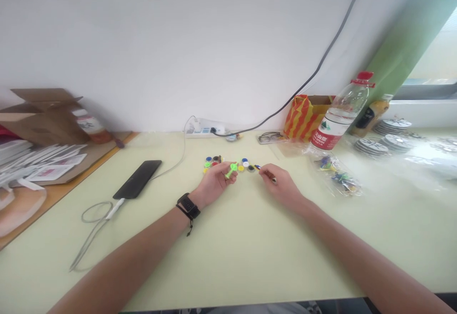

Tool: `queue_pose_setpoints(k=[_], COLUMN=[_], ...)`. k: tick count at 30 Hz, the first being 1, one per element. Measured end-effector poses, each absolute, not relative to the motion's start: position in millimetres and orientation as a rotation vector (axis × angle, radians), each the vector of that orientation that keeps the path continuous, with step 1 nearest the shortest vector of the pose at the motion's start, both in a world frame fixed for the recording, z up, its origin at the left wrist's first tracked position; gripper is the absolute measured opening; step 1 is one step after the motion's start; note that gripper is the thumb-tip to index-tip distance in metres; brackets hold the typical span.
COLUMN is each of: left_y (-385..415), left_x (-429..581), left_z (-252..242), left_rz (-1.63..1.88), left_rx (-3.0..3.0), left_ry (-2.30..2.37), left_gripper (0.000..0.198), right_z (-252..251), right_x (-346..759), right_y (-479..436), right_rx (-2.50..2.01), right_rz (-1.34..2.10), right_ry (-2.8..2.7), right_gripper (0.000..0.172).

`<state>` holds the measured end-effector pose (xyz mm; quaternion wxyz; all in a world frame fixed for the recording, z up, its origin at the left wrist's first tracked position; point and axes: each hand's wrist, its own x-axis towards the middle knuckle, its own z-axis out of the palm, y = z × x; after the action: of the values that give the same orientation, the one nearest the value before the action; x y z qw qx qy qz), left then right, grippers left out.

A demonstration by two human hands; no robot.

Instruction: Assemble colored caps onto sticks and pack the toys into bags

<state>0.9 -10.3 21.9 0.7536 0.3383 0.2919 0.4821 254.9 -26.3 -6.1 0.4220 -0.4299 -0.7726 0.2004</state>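
Note:
My left hand (217, 180) is closed around a bright green plastic piece (232, 171) with a rounded head and a narrow stem. Beyond the fingers, on the table, lie small round coloured pieces: a yellow disc (241, 168), a white disc (245, 164) and a black disc (251, 168) to the right, and a blue disc (209, 159) among others to the left. To the right of them, my right hand (280, 181) pinches a slim piece with a dark blue end (257, 167). Its kind is too small to make out, and the fingers cover most of it.
A black phone (138, 179) on a cable lies at left, near a cardboard box (46, 119). At the wall sits a power strip (205, 131). On the right stand a striped bag (302, 116), a water bottle (337, 119) and plastic bags of small parts (344, 183).

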Motion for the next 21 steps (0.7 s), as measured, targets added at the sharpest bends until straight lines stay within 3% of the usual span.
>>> queue_pose_setpoints(k=[9, 21], left_y=[-11, -11], left_x=[1, 1], left_z=[24, 24], left_rz=[1.116, 1.167], left_rx=[0.729, 0.768], left_ry=[0.620, 0.651], left_gripper=[0.006, 0.009], right_z=[-15, -6], right_x=[243, 238], right_y=[-24, -28], right_rx=[-0.978, -1.013], right_rz=[0.420, 0.514], right_ry=[-2.055, -2.092], right_gripper=[0.038, 0.032])
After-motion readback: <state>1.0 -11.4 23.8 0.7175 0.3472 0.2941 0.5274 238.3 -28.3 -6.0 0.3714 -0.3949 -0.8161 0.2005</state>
